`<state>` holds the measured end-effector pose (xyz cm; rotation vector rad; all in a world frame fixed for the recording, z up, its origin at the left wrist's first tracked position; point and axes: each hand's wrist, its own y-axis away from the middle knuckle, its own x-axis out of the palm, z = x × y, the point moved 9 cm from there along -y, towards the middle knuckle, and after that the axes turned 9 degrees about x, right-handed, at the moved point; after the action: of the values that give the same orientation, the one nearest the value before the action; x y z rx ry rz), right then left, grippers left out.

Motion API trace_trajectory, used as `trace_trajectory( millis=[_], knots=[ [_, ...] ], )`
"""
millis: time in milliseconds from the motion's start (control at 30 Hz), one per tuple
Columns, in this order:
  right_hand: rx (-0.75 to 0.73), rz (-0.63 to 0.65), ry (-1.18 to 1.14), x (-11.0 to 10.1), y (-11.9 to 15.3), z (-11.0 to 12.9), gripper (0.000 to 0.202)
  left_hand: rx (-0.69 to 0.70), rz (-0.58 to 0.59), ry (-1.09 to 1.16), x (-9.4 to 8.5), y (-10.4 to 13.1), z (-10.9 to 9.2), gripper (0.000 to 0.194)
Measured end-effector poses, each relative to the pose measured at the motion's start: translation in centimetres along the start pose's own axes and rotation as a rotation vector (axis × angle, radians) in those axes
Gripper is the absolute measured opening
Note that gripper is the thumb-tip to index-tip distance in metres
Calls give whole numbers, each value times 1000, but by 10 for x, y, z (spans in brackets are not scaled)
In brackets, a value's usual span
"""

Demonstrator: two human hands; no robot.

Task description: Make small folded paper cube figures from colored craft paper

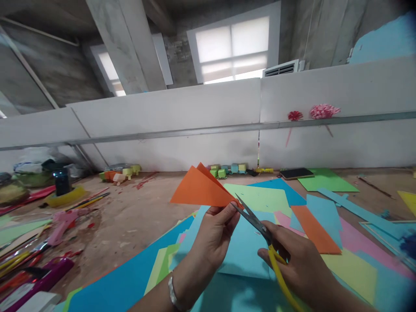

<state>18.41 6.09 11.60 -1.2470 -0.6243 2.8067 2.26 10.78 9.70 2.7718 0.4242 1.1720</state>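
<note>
My left hand (216, 236), with a silver bracelet on its wrist, pinches the narrow corner of a folded orange paper (203, 188). The paper fans out toward the upper left in pointed layers. My right hand (292, 255) is closed round the yellow-handled scissors (264, 232). Their blades stand apart, with the tips at the pinched corner, close to my left fingertips. Below both hands lie light blue sheets (245, 253). Another folded orange piece (316, 229) rests on the papers to the right.
Coloured sheets (130, 268) spread over the brown table (126, 221). A pink glue gun (61, 225), a purple tool (42, 281), pencils and a dark jar (61, 182) are at the left. Small paper blocks (234, 169) and a phone (297, 173) lie near the white partition (195, 149).
</note>
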Motion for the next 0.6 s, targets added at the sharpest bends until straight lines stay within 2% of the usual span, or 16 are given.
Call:
trace_trajectory(
  millis=[600],
  knots=[
    [-99,-34,23,-1,0,4,46,28,-8,14,-3,-4,-2,21]
  ],
)
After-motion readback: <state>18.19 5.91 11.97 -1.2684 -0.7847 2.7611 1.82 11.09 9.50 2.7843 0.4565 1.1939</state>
